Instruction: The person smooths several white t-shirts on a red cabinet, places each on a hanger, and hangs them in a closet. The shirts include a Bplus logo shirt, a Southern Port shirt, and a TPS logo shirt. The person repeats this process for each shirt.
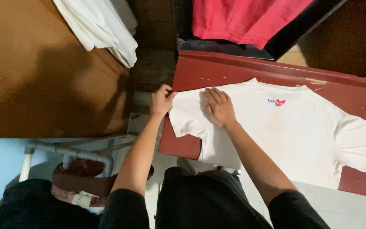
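Observation:
A white T-shirt (284, 131) with a small blue and red chest mark lies spread flat on a dark red board (234, 70). My left hand (162, 101) pinches the edge of the shirt's left sleeve at the board's left end. My right hand (219, 107) lies flat, palm down, on the shirt's shoulder area just right of that sleeve, fingers together and pressing the cloth.
A red garment (242, 19) hangs at the top over a dark surface. White cloth (102, 27) lies on a brown surface (30, 72) at the upper left. A white metal frame (68, 150) and dark clothes (30, 208) sit at the lower left.

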